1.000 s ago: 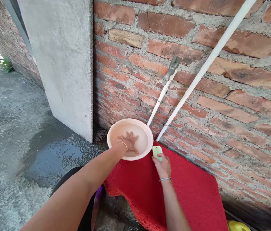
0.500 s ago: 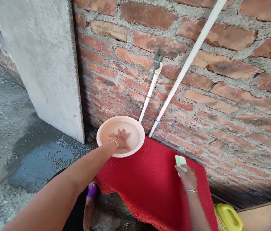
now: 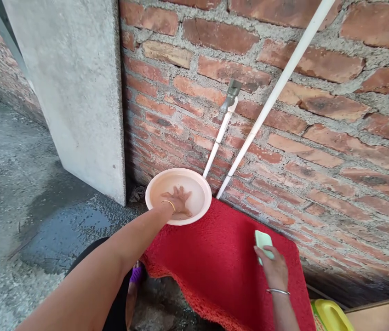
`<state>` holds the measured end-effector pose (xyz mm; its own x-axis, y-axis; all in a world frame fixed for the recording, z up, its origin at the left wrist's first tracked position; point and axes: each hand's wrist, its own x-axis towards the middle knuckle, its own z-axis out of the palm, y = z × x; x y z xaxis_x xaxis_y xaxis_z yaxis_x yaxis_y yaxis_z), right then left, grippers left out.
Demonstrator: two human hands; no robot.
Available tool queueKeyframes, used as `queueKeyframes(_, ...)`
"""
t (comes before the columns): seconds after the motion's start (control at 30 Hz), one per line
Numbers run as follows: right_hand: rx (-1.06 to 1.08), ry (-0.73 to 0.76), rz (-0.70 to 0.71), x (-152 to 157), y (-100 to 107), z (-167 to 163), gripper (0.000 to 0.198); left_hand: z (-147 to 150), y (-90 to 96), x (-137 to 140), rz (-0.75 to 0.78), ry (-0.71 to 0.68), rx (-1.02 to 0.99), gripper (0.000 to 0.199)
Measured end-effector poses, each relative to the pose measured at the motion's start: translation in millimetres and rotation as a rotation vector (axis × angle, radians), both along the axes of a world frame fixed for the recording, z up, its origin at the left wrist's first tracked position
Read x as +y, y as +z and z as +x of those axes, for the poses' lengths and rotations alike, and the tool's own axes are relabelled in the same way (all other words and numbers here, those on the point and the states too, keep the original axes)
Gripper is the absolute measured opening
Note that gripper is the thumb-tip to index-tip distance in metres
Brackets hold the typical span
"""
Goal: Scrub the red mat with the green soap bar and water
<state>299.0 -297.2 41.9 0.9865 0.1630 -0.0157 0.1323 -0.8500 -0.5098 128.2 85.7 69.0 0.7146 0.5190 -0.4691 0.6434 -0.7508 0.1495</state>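
Observation:
My left hand point(image 3: 178, 203) is down in the cloudy water of a pale pink basin point(image 3: 205, 212), its fingers spread and holding nothing. The basin stands at the far left end of a red, shaggy rug point(image 3: 204, 271). Over the right part of the rug, my right hand point(image 3: 274, 265) is closed around a pale green scrub brush point(image 3: 263, 240). The brush's flat top shows, while its underside is hidden, and it appears to rest on the rug.
Behind the rug rises a brick wall point(image 3: 318, 156) with a white pipe point(image 3: 266, 103) and a tap point(image 3: 231, 94). A concrete slab point(image 3: 73, 101) stands at left beside wet ground point(image 3: 66, 230). A yellow jug point(image 3: 332, 315) sits lower right.
The view has shifted slightly, so everything appears a little further right and lower. My left hand remains spread in the basin, and my right hand still grips the scrub brush.

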Motion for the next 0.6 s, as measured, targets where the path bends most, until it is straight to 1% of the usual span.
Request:
queueKeyframes(0.07,0.008,0.083,0.013,46,4,-27,0.046,-1,1.4,-1,-0.011,0.005,-0.018,0.118)
queueKeyframes(0.17,0.044,0.182,-0.033,105,10,-61,0.037,-2,4.4,-2,-0.018,0.003,-0.035,0.120)
queueKeyframes(0.27,0.068,0.240,-0.073,149,9,-82,0.034,-3,6.3,-2,-0.010,-0.011,0.004,0.120)
queueKeyframes(0.33,0.072,0.265,-0.083,168,6,-90,0.032,-3,6.3,-2,0.005,-0.018,0.036,0.119)
queueKeyframes(0.4,0.069,0.288,-0.097,175,2,-94,0.030,-2,5.5,-2,0.011,-0.020,0.047,0.119)
queueKeyframes(0.47,0.060,0.296,-0.110,171,0,-93,0.030,-2,4.1,-1,0.005,-0.019,0.045,0.120)
queueKeyframes(0.53,0.050,0.285,-0.121,156,-1,-86,0.032,-1,2.0,0,0.004,-0.017,0.035,0.119)
queueKeyframes(0.6,0.041,0.252,-0.134,129,-1,-73,0.034,-1,-0.8,2,0.007,-0.020,0.028,0.118)
